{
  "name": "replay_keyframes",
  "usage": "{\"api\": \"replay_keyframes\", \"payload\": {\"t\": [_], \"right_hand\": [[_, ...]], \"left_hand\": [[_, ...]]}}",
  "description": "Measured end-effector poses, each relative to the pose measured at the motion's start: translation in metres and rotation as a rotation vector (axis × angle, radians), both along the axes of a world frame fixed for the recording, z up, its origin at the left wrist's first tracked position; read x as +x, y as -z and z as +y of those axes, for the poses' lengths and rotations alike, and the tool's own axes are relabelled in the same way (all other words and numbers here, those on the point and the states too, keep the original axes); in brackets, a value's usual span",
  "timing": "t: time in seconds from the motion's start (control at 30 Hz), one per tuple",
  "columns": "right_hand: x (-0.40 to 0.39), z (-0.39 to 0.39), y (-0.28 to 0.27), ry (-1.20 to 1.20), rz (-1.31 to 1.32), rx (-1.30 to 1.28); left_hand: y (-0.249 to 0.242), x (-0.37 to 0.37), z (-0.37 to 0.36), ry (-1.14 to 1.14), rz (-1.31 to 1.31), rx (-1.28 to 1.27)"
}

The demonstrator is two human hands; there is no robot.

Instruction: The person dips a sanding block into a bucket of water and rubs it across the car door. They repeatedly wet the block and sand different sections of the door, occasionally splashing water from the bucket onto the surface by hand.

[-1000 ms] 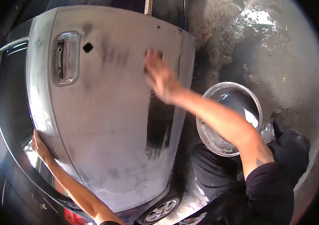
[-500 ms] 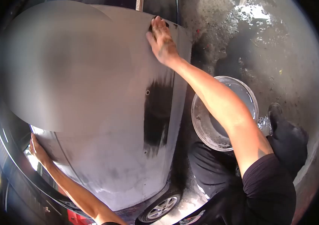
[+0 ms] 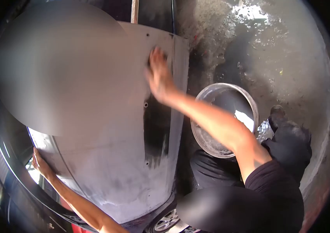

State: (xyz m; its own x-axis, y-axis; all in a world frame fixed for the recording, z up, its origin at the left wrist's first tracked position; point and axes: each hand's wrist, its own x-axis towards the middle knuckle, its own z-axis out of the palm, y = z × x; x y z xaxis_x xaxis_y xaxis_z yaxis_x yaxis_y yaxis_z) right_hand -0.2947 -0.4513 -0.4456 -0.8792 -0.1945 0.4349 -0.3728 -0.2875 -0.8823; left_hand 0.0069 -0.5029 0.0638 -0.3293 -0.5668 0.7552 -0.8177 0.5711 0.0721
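Note:
A grey, dull-surfaced car body panel [image 3: 106, 167] fills the left and middle of the head view, with a wet-looking black patch [image 3: 156, 130] and small holes along its right side. My right hand [image 3: 160, 77] lies over the upper end of that patch, fingers stretched out and slightly blurred. Under its fingers a dark pad [image 3: 165, 57] shows at the edges; its exact kind is hidden. At the panel's far left edge, my left hand [image 3: 41, 163] rests with its fingers extended along the rim.
A round bucket [image 3: 198, 134] of greyish liquid stands on the wet floor [image 3: 289, 66], beneath my right forearm. My dark-clothed leg [image 3: 289, 143] is right of it. A spoked car wheel [image 3: 166, 220] shows at the bottom. Blurred ovals hide parts of the view.
My right hand has slid down the panel from near its top edge to the black patch, the dark pad moving with it. My left hand stays at the left edge. The view has shifted slightly.

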Motion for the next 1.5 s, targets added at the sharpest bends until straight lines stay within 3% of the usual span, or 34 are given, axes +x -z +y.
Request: {"api": "replay_keyframes", "payload": {"t": [0.07,0.13,0.2,0.3,0.4,0.5,0.53,0.6,0.7,0.77,0.87,0.93,1.0,1.07,1.13,1.17,1.2,1.23,1.33,1.4,1.5], "right_hand": [[0.054,0.040,0.001,-0.219,0.110,-0.014],[0.014,0.025,0.020,-0.107,0.189,-0.002],[-0.069,-0.004,0.023,-0.103,-0.174,-0.091],[-0.088,-0.015,0.003,0.029,-0.227,0.025],[0.000,0.039,-0.024,-0.222,0.003,0.013],[-0.037,0.011,0.023,-0.079,0.049,0.069],[-0.053,0.003,0.014,-0.082,0.051,0.066],[-0.087,-0.001,-0.019,-0.063,-0.339,0.036],[-0.083,0.004,-0.063,-0.048,-0.082,-0.064],[-0.083,0.005,-0.048,-0.054,0.106,0.001],[-0.106,0.028,0.005,-0.209,-0.180,0.134],[-0.102,0.011,-0.013,-0.114,-0.031,0.190],[-0.091,0.017,-0.069,-0.094,0.052,-0.007],[-0.093,0.021,-0.042,-0.157,0.028,-0.036],[-0.112,0.018,-0.025,-0.181,0.053,-0.081],[-0.107,0.022,-0.023,-0.170,-0.038,0.021],[-0.105,0.021,-0.021,-0.156,-0.126,0.129],[-0.107,0.010,-0.025,-0.188,-0.050,0.079],[-0.096,0.011,-0.093,-0.010,0.145,0.023],[-0.096,-0.010,-0.054,0.067,0.136,-0.052],[-0.107,0.008,-0.011,-0.115,-0.115,0.117]], "left_hand": [[-0.001,0.003,-0.004,0.039,0.005,-0.004],[0.000,0.001,-0.005,0.060,-0.022,0.003],[0.003,0.000,0.000,0.043,-0.020,-0.044],[0.001,-0.001,0.007,-0.016,-0.083,-0.011],[0.005,-0.004,0.004,0.031,0.011,-0.010],[0.006,-0.007,0.008,0.020,-0.012,-0.025],[0.007,-0.004,0.009,0.009,-0.021,-0.033],[0.000,0.002,-0.001,-0.004,-0.052,-0.062],[0.007,-0.003,0.003,0.035,-0.012,-0.094],[-0.001,0.005,-0.004,0.031,-0.021,-0.052],[0.006,-0.002,0.006,-0.005,-0.049,-0.138],[0.012,-0.006,0.006,0.062,-0.022,-0.116],[0.016,-0.011,0.010,0.079,0.102,-0.016],[0.014,-0.011,0.019,0.064,0.110,-0.061],[0.004,0.000,0.005,0.058,-0.079,-0.102],[0.010,-0.003,0.005,0.045,-0.131,-0.278],[0.010,-0.004,0.009,0.039,-0.126,-0.278],[0.012,-0.009,0.013,0.044,-0.059,-0.170],[0.023,-0.016,0.009,0.110,0.107,-0.045],[0.010,-0.005,0.009,0.052,0.016,-0.059],[0.007,-0.002,0.012,0.023,-0.019,-0.163]]}}
